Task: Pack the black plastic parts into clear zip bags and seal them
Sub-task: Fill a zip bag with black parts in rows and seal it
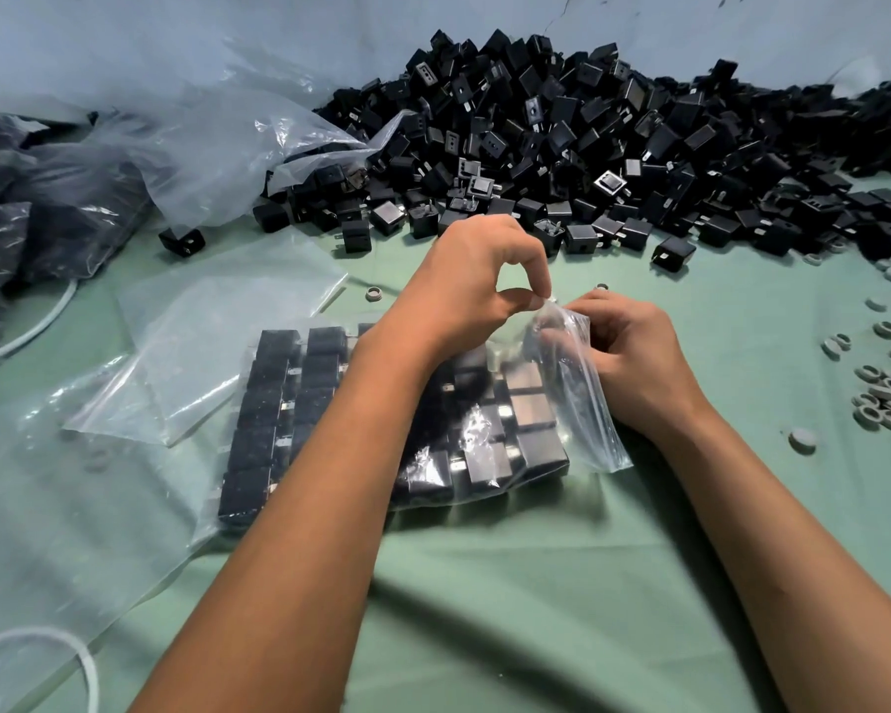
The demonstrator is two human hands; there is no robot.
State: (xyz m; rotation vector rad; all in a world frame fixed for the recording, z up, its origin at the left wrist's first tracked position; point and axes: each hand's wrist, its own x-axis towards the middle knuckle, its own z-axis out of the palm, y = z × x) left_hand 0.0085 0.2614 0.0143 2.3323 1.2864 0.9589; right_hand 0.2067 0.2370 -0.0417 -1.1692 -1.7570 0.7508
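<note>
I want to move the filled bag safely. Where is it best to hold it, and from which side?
Probably grip the filled bag at its empty, raised mouth strip on the right side, where the left hand and right hand pinch it now; the rest lies flat, packed with parts.

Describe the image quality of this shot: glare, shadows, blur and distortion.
Head view: soft, even light; glare streaks on the filled zip bag and the empty bags at left; faint shadows under the forearms on the green cloth; wide-angle bending toward the edges; slight softness at the left hand and right hand, and the black parts pile reads sharp.
</note>
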